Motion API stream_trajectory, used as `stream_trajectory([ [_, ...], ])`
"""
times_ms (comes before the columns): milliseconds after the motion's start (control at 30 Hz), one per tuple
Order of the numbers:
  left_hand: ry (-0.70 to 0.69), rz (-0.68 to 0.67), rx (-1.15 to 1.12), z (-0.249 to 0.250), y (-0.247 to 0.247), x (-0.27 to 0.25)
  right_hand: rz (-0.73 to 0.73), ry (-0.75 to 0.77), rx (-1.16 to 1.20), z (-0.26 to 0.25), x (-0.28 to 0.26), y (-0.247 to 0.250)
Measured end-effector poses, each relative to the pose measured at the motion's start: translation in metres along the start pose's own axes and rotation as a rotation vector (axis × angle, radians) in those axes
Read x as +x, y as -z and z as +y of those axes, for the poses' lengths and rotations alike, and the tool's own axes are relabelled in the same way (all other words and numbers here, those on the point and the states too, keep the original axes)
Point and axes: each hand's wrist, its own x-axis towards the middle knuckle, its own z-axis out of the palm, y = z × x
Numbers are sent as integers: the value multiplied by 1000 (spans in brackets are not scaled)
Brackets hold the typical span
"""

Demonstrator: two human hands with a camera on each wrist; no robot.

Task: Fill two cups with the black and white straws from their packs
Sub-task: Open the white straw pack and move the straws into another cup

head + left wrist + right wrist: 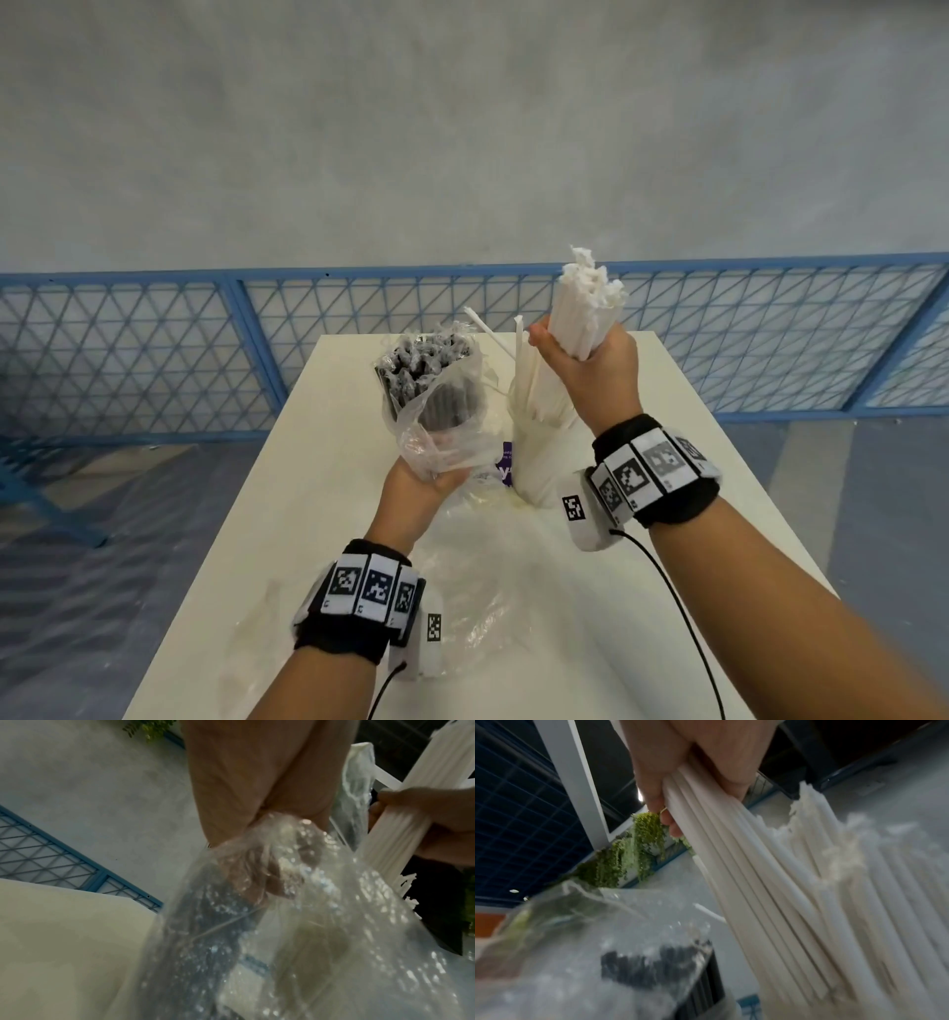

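Note:
My left hand (426,485) grips the bottom of a clear plastic pack (441,442) and holds it upright above the table. Black straws (411,370) stand in the pack, their tips at its open top. In the left wrist view my fingers (257,780) curl into the crinkled plastic (321,902). My right hand (580,360) is raised higher and closed round a thick bundle of white straws (580,308), which points upward. Just under that hand a white cup (539,462) stands on the table with several white straws (534,380) in it. A second cup is not plainly visible.
The white table (308,514) is narrow, with drops to the floor on both sides. A flattened clear bag (488,591) lies between my forearms. A purple label (507,462) shows between pack and cup. A blue mesh fence (128,349) runs behind the table's far edge.

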Motion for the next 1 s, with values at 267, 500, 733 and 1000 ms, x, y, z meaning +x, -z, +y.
stream_trajectory([
  [267,40,1,-122,11,-1,-3,-19,-285,92,45,-3,-18],
  [500,50,24,-123,8,1,-4,137,-194,134,36,3,-16],
  [733,85,36,-109,5,-4,-2,-11,-204,69,46,1,-22],
  [1000,99,58,-124,13,2,-6,15,-94,-1,42,-18,-13],
])
